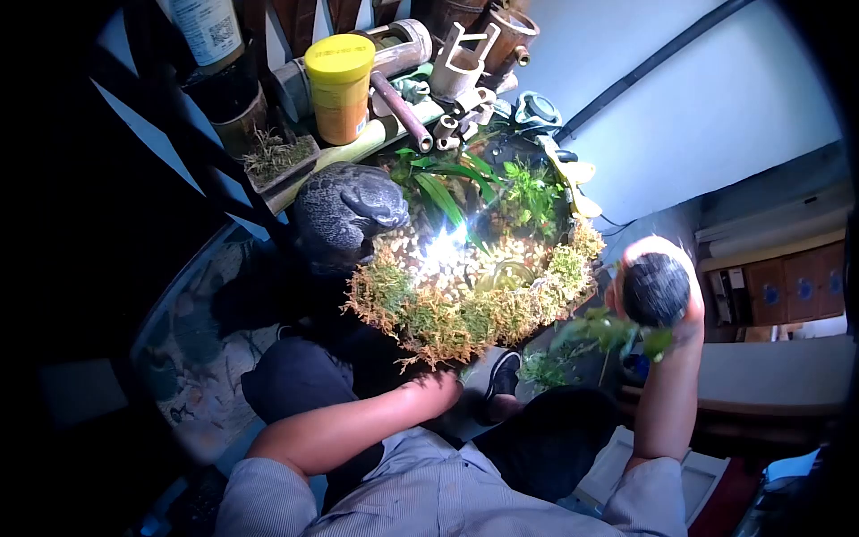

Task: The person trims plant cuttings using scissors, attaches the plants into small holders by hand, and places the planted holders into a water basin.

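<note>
My right hand [691, 259] is raised at the right, its fingers curled around a dark, rounded object [656, 289] with a streaked surface. I cannot make out its exact kind. Blurred green leaves [608, 331] hang just below it; whether they are joined to it is unclear. My left hand [438, 390] is low, beneath the front of the mossy rim [447, 322], with its fingers hidden. Inside that rim lie pale pebbles [407, 253] under a bright glare. Long-leaved greenery [438, 195] and a feathery plant [532, 186] grow behind them.
A dark fish-like sculpture [344, 215] stands at the basin's left. Behind are a yellow-lidded tub [340, 89], bamboo pieces [461, 67], a labelled bottle [208, 31] and a small moss trough [279, 159]. More greenery [546, 369] lies near my shoe [506, 374].
</note>
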`<state>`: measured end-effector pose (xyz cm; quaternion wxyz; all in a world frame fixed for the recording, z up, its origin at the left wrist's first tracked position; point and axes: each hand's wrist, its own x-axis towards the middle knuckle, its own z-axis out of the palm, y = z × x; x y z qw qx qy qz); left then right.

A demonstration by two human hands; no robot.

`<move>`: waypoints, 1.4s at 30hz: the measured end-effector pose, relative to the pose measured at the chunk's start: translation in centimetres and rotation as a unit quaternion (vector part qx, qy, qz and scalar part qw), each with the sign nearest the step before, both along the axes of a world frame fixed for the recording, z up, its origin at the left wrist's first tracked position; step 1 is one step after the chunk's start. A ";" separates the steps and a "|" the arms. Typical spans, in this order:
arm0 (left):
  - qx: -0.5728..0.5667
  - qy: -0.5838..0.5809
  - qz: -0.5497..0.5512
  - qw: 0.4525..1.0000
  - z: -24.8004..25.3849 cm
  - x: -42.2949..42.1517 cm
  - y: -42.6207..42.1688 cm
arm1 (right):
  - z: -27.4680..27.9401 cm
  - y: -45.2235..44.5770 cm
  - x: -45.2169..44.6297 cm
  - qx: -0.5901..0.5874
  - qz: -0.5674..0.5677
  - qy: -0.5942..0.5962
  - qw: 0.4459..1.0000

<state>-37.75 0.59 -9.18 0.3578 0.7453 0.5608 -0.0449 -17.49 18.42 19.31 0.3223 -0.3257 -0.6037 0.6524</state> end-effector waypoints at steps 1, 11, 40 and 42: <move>0.090 -0.007 -0.110 0.990 -1.7 -0.1 0.0 | 0.6 0.8 -1.0 0.018 0.000 -0.044 0.999; 0.233 -0.001 -0.182 0.955 0.6 -1.4 -0.5 | 1.6 5.0 -11.8 0.032 0.071 -0.391 0.917; 0.086 -0.026 -0.243 0.966 3.0 -1.4 1.8 | -23.4 6.8 -26.3 0.358 0.071 -0.717 0.594; 0.112 -0.034 -0.237 0.964 0.9 -1.1 1.2 | -18.0 5.7 -24.2 0.299 0.095 -0.666 0.677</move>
